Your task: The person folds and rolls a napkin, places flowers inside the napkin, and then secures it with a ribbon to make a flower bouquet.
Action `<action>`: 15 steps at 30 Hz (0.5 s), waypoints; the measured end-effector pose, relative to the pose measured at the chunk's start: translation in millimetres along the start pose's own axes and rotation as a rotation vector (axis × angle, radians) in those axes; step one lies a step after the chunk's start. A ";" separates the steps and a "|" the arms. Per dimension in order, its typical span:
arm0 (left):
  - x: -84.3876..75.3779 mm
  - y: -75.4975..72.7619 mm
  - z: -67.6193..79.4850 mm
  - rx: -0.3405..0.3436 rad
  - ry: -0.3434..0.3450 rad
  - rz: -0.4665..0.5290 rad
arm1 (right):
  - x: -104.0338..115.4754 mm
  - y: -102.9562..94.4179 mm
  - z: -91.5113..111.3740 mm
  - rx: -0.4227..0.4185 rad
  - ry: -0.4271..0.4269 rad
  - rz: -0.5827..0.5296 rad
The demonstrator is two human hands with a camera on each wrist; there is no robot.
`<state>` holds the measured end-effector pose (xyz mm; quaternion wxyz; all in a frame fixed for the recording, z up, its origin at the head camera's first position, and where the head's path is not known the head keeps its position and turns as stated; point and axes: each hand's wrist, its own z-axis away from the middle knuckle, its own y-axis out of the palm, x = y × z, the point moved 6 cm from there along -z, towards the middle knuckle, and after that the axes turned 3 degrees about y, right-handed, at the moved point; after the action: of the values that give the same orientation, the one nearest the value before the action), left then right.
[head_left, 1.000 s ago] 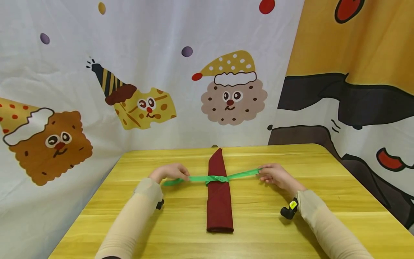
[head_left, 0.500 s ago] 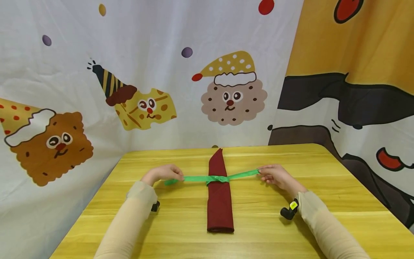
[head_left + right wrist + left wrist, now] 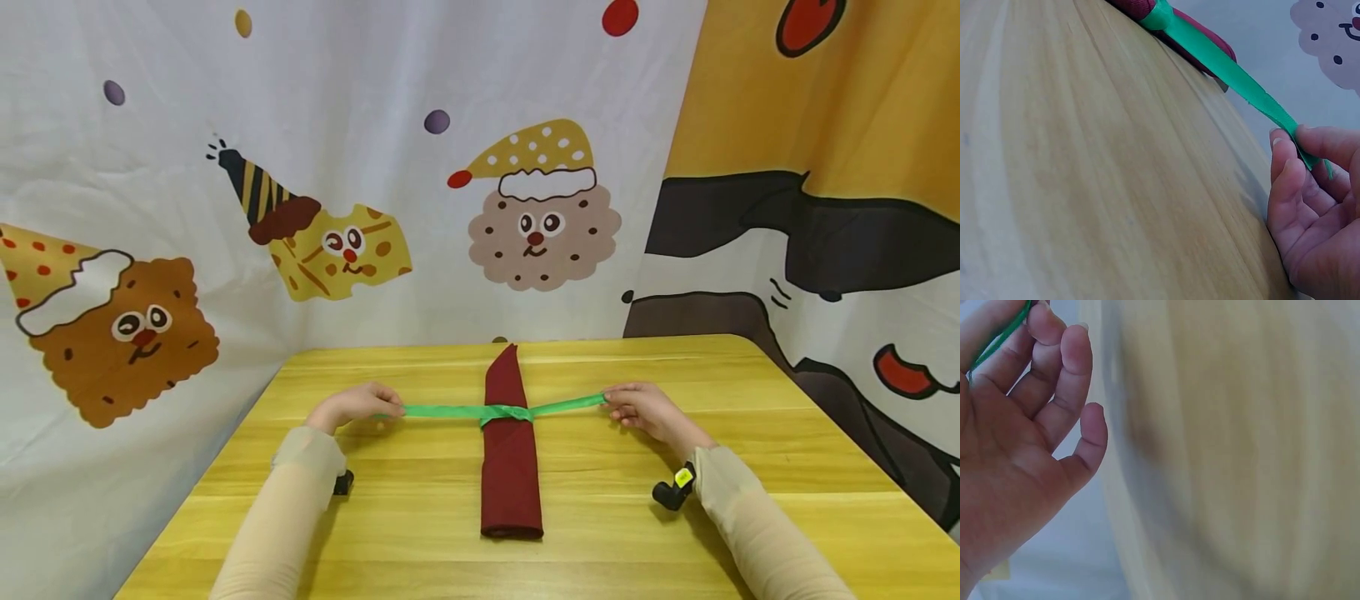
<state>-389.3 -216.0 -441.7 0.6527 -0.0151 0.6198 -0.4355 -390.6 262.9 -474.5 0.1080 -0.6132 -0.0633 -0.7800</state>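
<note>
A dark red cloth napkin (image 3: 512,479), folded into a long narrow bundle with a pointed far end, lies on the table. Around its upper part goes a green ribbon (image 3: 570,406), crossed over itself on top. My left hand (image 3: 357,406) pinches the ribbon's left length; in the left wrist view a strip of the green ribbon (image 3: 1000,339) runs between thumb and fingers. At the other side my right hand (image 3: 1325,206) pinches the right end between thumb and fingertips, a short tip sticking out past them. Both lengths stretch fairly straight from the napkin.
The wooden table (image 3: 420,533) has a yellowish, striped grain. Behind it hangs a white curtain (image 3: 360,75) printed with cartoon biscuits and cheese. Each wrist carries a small black camera, the right camera (image 3: 673,490) with a yellow label.
My left hand has slid leftward along the ribbon, away from the napkin, so more green shows between them and its loose tail is shorter. My right hand stays nearly in place.
</note>
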 end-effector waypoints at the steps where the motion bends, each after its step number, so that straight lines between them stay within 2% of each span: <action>1: 2.3 -1.2 2.0 -0.007 -0.001 0.010 | 0.2 -0.1 0.0 0.002 -0.001 0.004; 8: 10.9 -6.4 11.3 -0.051 -0.006 0.114 | -1.6 -2.7 -1.0 -0.016 0.007 -0.003; 15: 21.9 -6.6 15.4 -0.138 -0.101 0.217 | -0.8 -4.5 0.2 -0.009 -0.016 -0.055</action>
<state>-383.5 -241.0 -451.9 0.7237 -0.0145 0.6126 -0.3174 -391.3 267.3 -475.0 0.0830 -0.6178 -0.0776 -0.7781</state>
